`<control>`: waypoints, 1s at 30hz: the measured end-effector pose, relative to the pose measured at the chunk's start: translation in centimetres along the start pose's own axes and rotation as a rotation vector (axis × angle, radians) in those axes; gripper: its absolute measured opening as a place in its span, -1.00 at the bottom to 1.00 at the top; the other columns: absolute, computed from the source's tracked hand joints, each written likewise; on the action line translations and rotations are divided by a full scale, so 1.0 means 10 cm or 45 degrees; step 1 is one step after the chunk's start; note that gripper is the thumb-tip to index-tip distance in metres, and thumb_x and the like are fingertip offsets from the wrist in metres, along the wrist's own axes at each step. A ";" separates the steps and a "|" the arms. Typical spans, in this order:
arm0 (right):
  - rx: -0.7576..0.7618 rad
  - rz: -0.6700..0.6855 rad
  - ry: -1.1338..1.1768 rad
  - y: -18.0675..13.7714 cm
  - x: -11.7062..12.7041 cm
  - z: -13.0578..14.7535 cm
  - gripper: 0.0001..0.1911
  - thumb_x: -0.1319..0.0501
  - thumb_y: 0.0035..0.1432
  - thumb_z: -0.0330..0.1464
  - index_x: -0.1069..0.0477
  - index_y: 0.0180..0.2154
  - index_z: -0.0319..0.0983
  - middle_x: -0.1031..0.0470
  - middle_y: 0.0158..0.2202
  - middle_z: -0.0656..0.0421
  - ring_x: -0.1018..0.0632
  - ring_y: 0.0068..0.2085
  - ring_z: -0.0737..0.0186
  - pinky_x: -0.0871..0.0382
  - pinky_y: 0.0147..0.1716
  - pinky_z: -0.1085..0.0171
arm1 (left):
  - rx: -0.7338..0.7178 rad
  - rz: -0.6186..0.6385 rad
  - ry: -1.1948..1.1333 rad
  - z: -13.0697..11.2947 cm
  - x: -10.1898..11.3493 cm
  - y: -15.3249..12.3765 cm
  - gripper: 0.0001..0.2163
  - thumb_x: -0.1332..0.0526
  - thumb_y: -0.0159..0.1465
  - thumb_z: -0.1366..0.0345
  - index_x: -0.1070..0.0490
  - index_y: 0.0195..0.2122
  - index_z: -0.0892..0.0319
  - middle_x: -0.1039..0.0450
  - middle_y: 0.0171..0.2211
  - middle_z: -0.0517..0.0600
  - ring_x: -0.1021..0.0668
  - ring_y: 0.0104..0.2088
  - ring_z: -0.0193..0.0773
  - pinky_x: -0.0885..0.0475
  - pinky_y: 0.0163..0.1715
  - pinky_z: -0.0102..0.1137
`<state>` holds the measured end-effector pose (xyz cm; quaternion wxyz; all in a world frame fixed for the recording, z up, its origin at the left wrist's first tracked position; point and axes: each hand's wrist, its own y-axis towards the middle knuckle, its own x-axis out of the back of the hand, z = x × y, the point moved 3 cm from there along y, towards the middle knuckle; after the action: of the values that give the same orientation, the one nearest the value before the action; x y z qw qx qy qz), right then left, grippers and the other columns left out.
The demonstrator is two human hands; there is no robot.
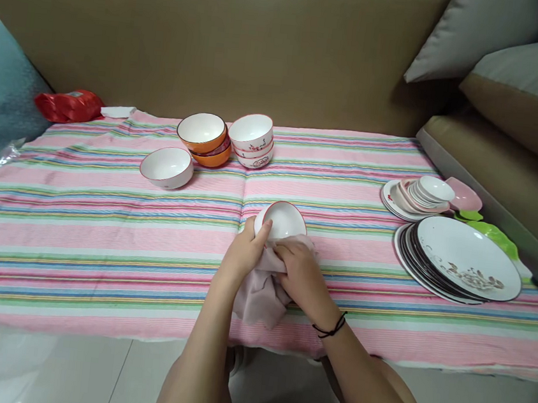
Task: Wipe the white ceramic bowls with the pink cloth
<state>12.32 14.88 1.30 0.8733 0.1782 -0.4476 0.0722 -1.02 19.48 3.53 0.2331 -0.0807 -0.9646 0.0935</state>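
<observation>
Near the middle of the striped cloth, my left hand point(248, 244) grips a white bowl point(287, 219) with a red rim by its left side, thumb over the edge. The bowl is tilted, its inside partly facing me. My right hand point(301, 270) is closed on a pale pink cloth point(263, 297) and presses it against the bowl's near rim. The cloth hangs down below both hands and hides the lower part of the bowl. Beyond my left hand stands another white bowl point(167, 166) with a red rim, upright and apart from the stacks.
Behind are stacked orange bowls point(202, 132) and stacked white bowls point(251, 135). To the right lie small dishes point(433, 190), large plates point(469, 258), a green leaf-shaped dish point(493, 236) and a pink dish point(464, 195). A red bundle point(70, 105) lies far left. A sofa back point(208, 47) borders the striped cloth point(99, 260).
</observation>
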 end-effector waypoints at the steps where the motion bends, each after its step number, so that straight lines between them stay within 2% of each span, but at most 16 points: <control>1: -0.006 -0.018 -0.078 0.00 0.00 -0.03 -0.56 -0.16 -0.04 -0.61 -0.42 -0.07 -0.29 -0.44 0.06 -0.05 -0.38 0.11 -0.02 -0.22 0.12 0.01 | -0.005 0.003 0.005 0.00 0.00 0.00 -0.49 0.03 0.31 -0.13 -0.29 0.08 0.14 -0.51 -0.12 0.12 -0.55 -0.14 -0.02 -0.35 -0.11 -0.23; 3: -0.009 -0.030 -0.170 -0.01 -0.01 -0.04 -0.54 -0.17 -0.05 -0.61 -0.40 -0.04 -0.33 -0.39 0.12 -0.11 -0.33 0.17 -0.06 -0.14 0.18 -0.05 | -0.006 0.005 0.022 0.00 -0.01 0.00 -0.50 0.04 0.31 -0.12 -0.29 0.08 0.15 -0.52 -0.13 0.13 -0.55 -0.16 -0.02 -0.35 -0.11 -0.23; 5: 0.002 0.004 -0.141 0.00 -0.01 -0.02 -0.58 -0.14 -0.05 -0.63 -0.43 -0.10 -0.31 -0.50 -0.01 -0.05 -0.43 0.05 -0.02 -0.18 0.14 -0.02 | -0.015 -0.001 0.034 -0.01 -0.01 0.01 -0.49 0.05 0.32 -0.11 -0.28 0.09 0.16 -0.51 -0.10 0.15 -0.55 -0.16 -0.01 -0.35 -0.10 -0.21; 8: 0.012 0.020 0.108 0.01 0.02 0.07 -0.68 -0.09 -0.04 -0.63 -0.46 -0.26 -0.25 -0.55 -0.30 0.12 -0.52 -0.23 0.13 -0.35 -0.13 0.19 | -0.027 0.001 0.016 -0.01 0.00 0.02 -0.49 0.06 0.32 -0.10 -0.28 0.09 0.17 -0.49 -0.06 0.16 -0.54 -0.11 0.01 -0.34 -0.07 -0.20; 10: 0.019 -0.059 0.314 0.01 0.08 0.13 -0.75 -0.08 -0.01 -0.60 -0.43 -0.32 -0.23 -0.53 -0.35 0.18 -0.50 -0.30 0.20 -0.35 -0.28 0.28 | -0.014 -0.003 0.011 -0.01 0.01 0.02 -0.49 0.06 0.32 -0.11 -0.28 0.08 0.17 -0.48 -0.04 0.17 -0.52 -0.06 0.03 -0.33 -0.05 -0.20; 13: 0.004 -0.171 0.436 0.01 0.14 0.15 -0.82 -0.10 0.01 -0.56 -0.40 -0.36 -0.22 -0.51 -0.34 0.19 -0.49 -0.30 0.21 -0.34 -0.30 0.30 | 0.032 -0.020 0.047 0.00 0.01 0.02 -0.49 0.05 0.31 -0.12 -0.28 0.07 0.17 -0.48 -0.04 0.18 -0.51 -0.04 0.06 -0.34 -0.06 -0.18; 15: -0.011 -0.115 0.341 0.01 0.13 0.13 -0.78 -0.10 -0.01 -0.58 -0.42 -0.34 -0.22 -0.53 -0.34 0.18 -0.50 -0.28 0.18 -0.36 -0.23 0.25 | 0.037 -0.017 0.050 0.00 0.01 0.02 -0.49 0.05 0.32 -0.11 -0.29 0.06 0.17 -0.49 -0.07 0.17 -0.53 -0.07 0.05 -0.34 -0.07 -0.18; 17: -0.012 -0.020 0.155 0.00 0.09 0.09 -0.68 -0.09 -0.05 -0.63 -0.45 -0.26 -0.24 -0.56 -0.26 0.13 -0.51 -0.18 0.11 -0.32 -0.04 0.14 | 0.011 -0.016 0.028 -0.01 0.00 0.01 -0.50 0.05 0.32 -0.10 -0.29 0.06 0.17 -0.50 -0.09 0.15 -0.53 -0.06 0.02 -0.33 -0.04 -0.21; 20: -0.038 0.014 -0.113 -0.01 0.04 0.01 -0.58 -0.12 -0.07 -0.65 -0.45 -0.13 -0.32 -0.51 -0.01 -0.03 -0.43 0.08 -0.01 -0.03 0.23 -0.05 | -0.037 -0.017 0.012 -0.02 0.00 0.01 -0.52 0.04 0.32 -0.08 -0.30 0.05 0.17 -0.49 -0.06 0.15 -0.49 0.01 0.00 -0.29 0.02 -0.23; 21: -0.049 0.018 -0.164 -0.01 0.03 -0.01 -0.58 -0.13 -0.07 -0.65 -0.45 -0.12 -0.35 -0.48 0.03 -0.07 -0.40 0.12 -0.03 0.03 0.26 -0.07 | -0.042 -0.013 0.017 -0.02 0.00 0.00 -0.52 0.05 0.32 -0.08 -0.29 0.06 0.17 -0.48 -0.05 0.16 -0.49 0.01 0.00 -0.29 0.02 -0.23; 23: -0.054 0.060 -0.197 0.00 0.03 0.00 -0.59 -0.13 -0.06 -0.65 -0.46 -0.13 -0.35 -0.50 0.01 -0.07 -0.42 0.11 -0.01 0.01 0.26 -0.04 | -0.037 -0.007 0.030 -0.02 0.00 0.00 -0.51 0.06 0.32 -0.10 -0.29 0.06 0.17 -0.48 -0.05 0.16 -0.50 -0.02 0.01 -0.31 -0.03 -0.23; 25: -0.061 0.110 -0.167 0.01 0.05 0.04 -0.58 -0.10 -0.06 -0.67 -0.48 -0.15 -0.30 -0.56 -0.12 0.01 -0.49 -0.01 0.03 -0.13 0.18 0.03 | -0.007 0.000 0.039 -0.02 0.00 0.00 -0.49 0.07 0.32 -0.12 -0.28 0.06 0.16 -0.49 -0.11 0.14 -0.53 -0.12 -0.01 -0.34 -0.12 -0.24; 27: -0.079 0.134 -0.094 0.01 0.08 0.08 -0.60 -0.08 -0.05 -0.65 -0.50 -0.19 -0.26 -0.59 -0.25 0.07 -0.52 -0.14 0.06 -0.28 0.00 0.11 | 0.034 0.016 0.036 -0.02 0.00 0.00 -0.47 0.08 0.31 -0.14 -0.27 0.06 0.16 -0.51 -0.22 0.10 -0.55 -0.24 -0.06 -0.36 -0.20 -0.26; 30: -0.059 0.136 0.093 0.00 0.10 0.12 -0.64 -0.07 -0.02 -0.61 -0.50 -0.22 -0.24 -0.58 -0.30 0.12 -0.53 -0.27 0.13 -0.34 -0.25 0.24 | 0.068 0.048 0.015 -0.01 0.00 0.00 -0.42 0.09 0.30 -0.17 -0.23 0.12 0.18 -0.51 -0.33 0.06 -0.55 -0.32 -0.10 -0.37 -0.23 -0.28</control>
<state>12.08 14.36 2.75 0.8878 0.1312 -0.4259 0.1146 -0.97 19.44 3.57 0.2390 -0.0930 -0.9587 0.1231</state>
